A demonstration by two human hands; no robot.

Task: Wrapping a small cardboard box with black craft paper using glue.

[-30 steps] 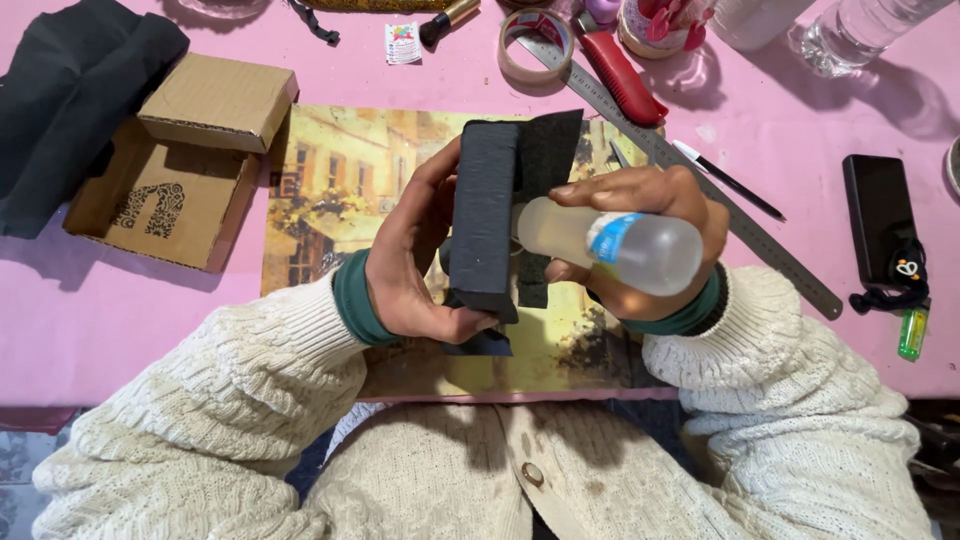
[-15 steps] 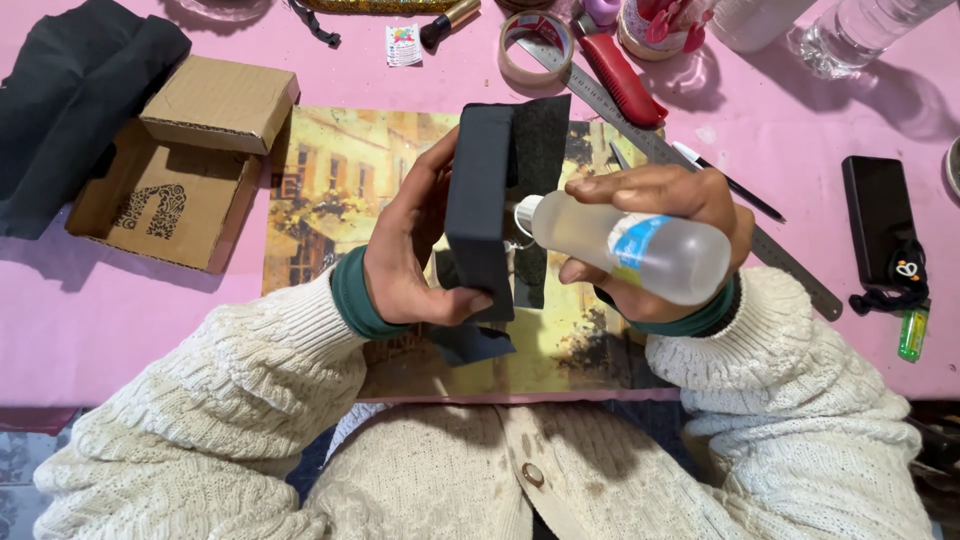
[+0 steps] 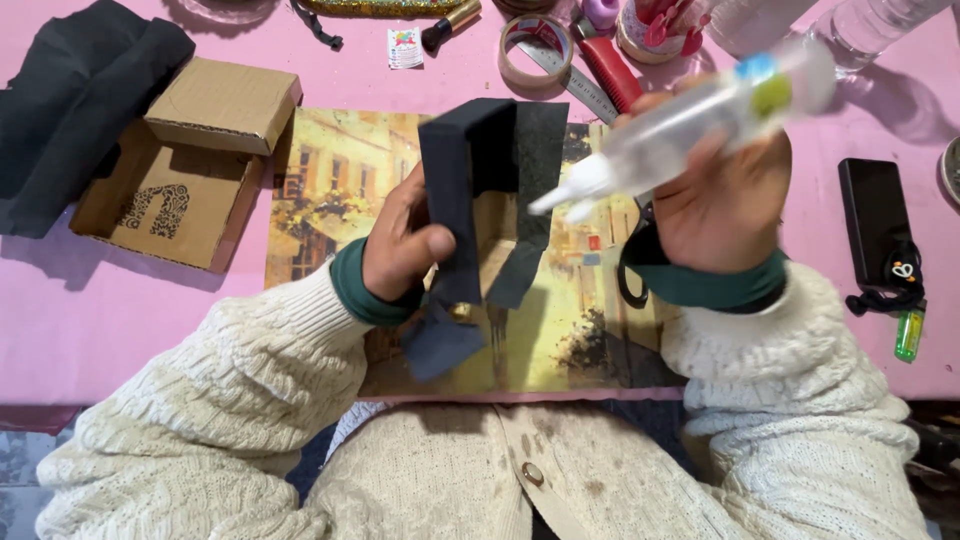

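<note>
My left hand grips a box frame wrapped in black fabric, held upright over a printed picture mat. Loose black fabric ends hang below it. My right hand holds a clear glue bottle with a white nozzle, tilted so the nozzle points left toward the open inside of the black frame. The bottle is blurred by motion. Both arms wear cream knitted sleeves with green cuffs.
An open cardboard box with its lid lies at left, beside black cloth. A tape roll, red-handled cutter and metal ruler sit at the back. A black phone and green lighter lie at right.
My right hand lifted the glue bottle up and away to the right of the black frame. My left hand turned the frame, showing its open inside.
</note>
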